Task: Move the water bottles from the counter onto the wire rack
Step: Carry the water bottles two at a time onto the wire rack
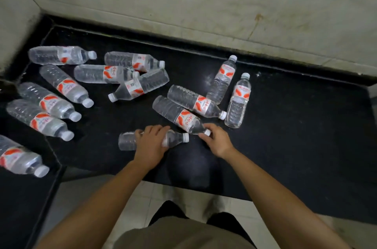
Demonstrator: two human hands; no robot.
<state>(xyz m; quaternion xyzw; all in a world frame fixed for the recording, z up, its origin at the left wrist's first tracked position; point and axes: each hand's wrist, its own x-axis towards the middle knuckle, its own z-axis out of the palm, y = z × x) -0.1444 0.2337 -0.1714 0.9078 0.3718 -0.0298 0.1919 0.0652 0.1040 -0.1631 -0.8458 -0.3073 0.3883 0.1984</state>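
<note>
Several clear water bottles with red-and-white labels lie scattered on a black counter (295,126). My left hand (152,143) is wrapped over the middle of the nearest bottle (127,140), which lies flat with its cap pointing right. My right hand (217,139) grips the neck and cap end of a second bottle (177,114) that slants up to the left. Two more bottles (238,100) lie just beyond my right hand. No wire rack is in view.
A cluster of bottles (130,77) lies at the back middle and several more (47,104) along the counter's left wing. Stained walls (204,0) close off the back and left. Pale floor tiles (142,197) show below the counter's front edge.
</note>
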